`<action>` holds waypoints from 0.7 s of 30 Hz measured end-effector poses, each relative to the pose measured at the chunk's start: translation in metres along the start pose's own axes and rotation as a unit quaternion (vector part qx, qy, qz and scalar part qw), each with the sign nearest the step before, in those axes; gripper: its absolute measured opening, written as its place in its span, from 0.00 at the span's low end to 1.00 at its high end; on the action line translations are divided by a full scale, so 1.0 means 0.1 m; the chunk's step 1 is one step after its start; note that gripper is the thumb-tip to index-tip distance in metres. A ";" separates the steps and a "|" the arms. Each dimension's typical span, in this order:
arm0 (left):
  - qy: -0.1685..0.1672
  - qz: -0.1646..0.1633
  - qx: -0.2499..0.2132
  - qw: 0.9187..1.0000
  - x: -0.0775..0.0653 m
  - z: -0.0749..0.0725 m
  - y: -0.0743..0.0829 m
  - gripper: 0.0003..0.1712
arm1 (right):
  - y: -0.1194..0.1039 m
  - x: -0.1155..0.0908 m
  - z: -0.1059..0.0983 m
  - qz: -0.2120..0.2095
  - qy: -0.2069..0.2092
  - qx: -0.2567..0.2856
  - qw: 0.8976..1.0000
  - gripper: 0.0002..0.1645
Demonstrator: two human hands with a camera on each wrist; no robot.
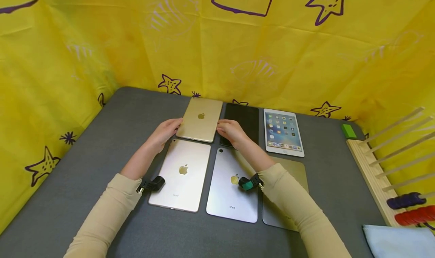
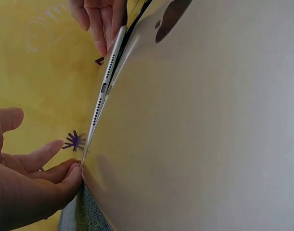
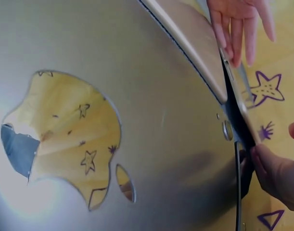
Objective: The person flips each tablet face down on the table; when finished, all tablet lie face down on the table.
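Note:
Both hands hold a gold tablet (image 1: 199,119), back side up, by its left and right edges at the back of the table. My left hand (image 1: 165,131) has its fingertips at the left edge; in the left wrist view the thumb and fingers (image 2: 50,175) meet at a corner of the tablet (image 2: 104,86). My right hand (image 1: 232,132) grips the opposite edge, with fingertips (image 3: 262,161) against the tablet's side in the right wrist view. Directly in front lies a rose-gold tablet (image 1: 187,175). A silver-lilac tablet (image 1: 231,194) lies beside it, under the right forearm.
A black tablet (image 1: 246,118) and a white tablet with its screen lit (image 1: 283,131) lie right of the gold one. Another gold tablet (image 1: 276,209) is partly under the right sleeve. A wooden peg rack (image 1: 370,182), green block (image 1: 349,131) and light-blue cloth (image 1: 399,241) are at right.

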State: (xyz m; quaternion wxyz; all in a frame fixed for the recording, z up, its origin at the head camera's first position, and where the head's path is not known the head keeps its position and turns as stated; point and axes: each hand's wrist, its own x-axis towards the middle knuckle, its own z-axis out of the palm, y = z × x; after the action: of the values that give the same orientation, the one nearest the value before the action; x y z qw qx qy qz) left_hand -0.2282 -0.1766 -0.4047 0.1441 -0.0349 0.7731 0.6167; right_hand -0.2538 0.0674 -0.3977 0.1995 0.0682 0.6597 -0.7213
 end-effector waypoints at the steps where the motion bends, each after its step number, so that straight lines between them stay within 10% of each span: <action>1: 0.000 -0.002 0.000 1.000 0.00 0.00 0.00 0.37 | 0.00 0.00 0.01 -0.004 -0.004 -0.004 1.000 0.29; 21: 0.005 -0.014 0.018 1.000 -0.03 0.04 -0.02 0.35 | 0.09 -0.06 0.12 -0.052 -0.007 -0.137 0.989 0.33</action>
State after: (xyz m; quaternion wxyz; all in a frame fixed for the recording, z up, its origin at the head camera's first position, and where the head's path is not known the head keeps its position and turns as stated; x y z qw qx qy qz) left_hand -0.2244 -0.1736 -0.4068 0.1496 -0.0458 0.7843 0.6003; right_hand -0.2428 0.0562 -0.4021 0.1738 0.0011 0.7536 -0.6339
